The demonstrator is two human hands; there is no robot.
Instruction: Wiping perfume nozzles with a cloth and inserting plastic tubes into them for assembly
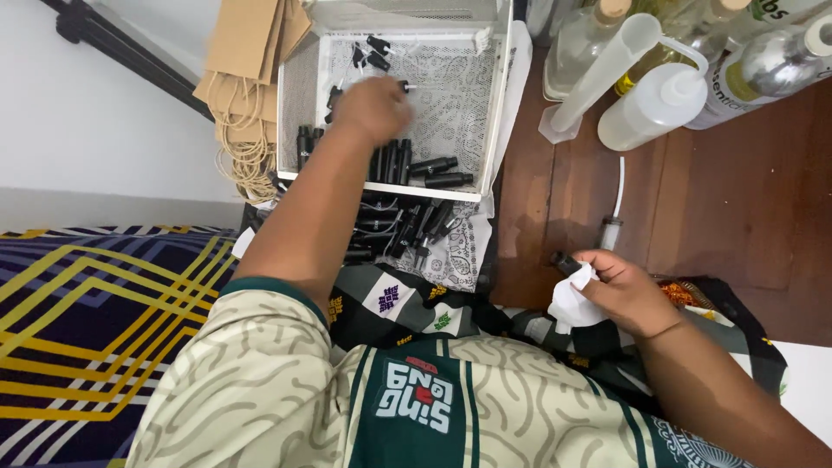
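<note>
My left hand reaches into a white perforated tray and hovers over several small black bottles lying in it; its fingers are curled downward and I cannot see whether they grip anything. My right hand sits low at the right, closed on a small black bottle wrapped partly in a white tissue. More black bottles and spray caps lie in a heap on a patterned cloth just below the tray.
Clear bottles, a measuring cylinder and a white squeeze bottle stand on the dark wooden floor at the back right. Brown paper bags with cord handles lie left of the tray. A blue and yellow patterned mat covers the left.
</note>
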